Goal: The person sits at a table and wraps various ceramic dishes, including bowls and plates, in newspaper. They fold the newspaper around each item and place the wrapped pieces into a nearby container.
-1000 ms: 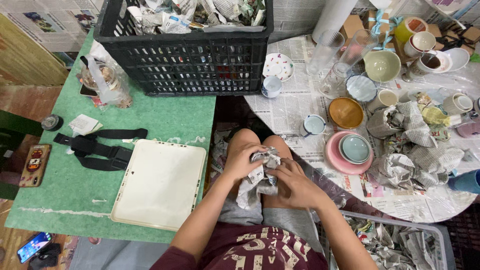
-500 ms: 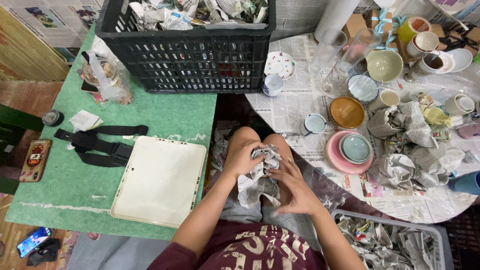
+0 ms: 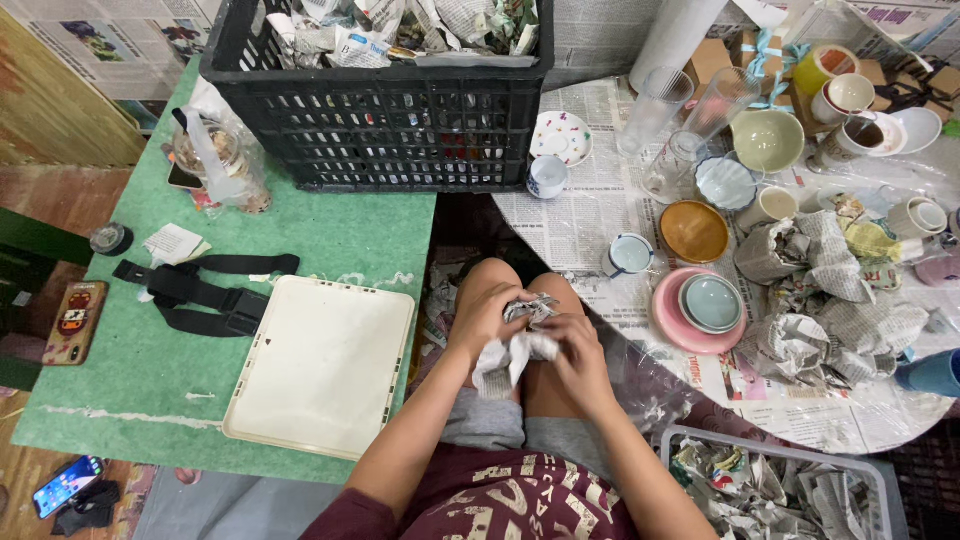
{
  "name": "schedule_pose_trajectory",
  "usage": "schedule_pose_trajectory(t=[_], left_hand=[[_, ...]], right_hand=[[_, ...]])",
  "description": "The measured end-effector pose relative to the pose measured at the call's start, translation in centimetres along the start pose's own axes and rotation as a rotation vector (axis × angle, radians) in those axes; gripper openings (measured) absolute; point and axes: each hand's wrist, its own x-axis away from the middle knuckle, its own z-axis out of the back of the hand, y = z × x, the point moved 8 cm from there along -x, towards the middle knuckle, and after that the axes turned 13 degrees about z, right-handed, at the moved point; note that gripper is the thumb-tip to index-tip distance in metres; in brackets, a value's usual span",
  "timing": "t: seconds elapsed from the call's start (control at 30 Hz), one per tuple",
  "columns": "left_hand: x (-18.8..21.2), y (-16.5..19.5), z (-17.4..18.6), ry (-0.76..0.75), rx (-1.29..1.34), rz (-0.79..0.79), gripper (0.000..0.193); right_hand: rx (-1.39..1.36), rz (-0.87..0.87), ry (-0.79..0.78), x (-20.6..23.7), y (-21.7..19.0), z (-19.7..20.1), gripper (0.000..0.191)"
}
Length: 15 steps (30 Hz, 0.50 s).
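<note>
Head view: your left hand and right hand meet over your knees, fingers curled tight round a newspaper bundle. White tray near left; pink plate right; black crate far.

The left hand and the right hand cover most of a paper bundle, so what is inside cannot be seen. The black crate is cut off by the top edge. The grey bin runs off the bottom edge. A blue cup is cut by the right edge. The phone in the bottom corner is too small to make out. Paper wads on the round table hide whatever they wrap.
</note>
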Motion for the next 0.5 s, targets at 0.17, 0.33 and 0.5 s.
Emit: schedule_pose_trajectory(t=[0.17,0.33,0.5], left_hand=[[0.8,-0.7,-0.5,-0.099,0.130,0.038,0.051],[4.1,-1.6,2.4,-0.178,0.563,0.034,0.055],[8.9,-2.5,5.8,-0.028,0.135,-0.005,0.089]], right_hand=[[0.135,0.006,0.047,-2.0,-2.3,0.0,0.016],[0.259,0.089,0.025,-2.9,-3.3,-0.1,0.016],[0.164,0.058,0.035,-2.8,-1.8,-0.3,0.019]])
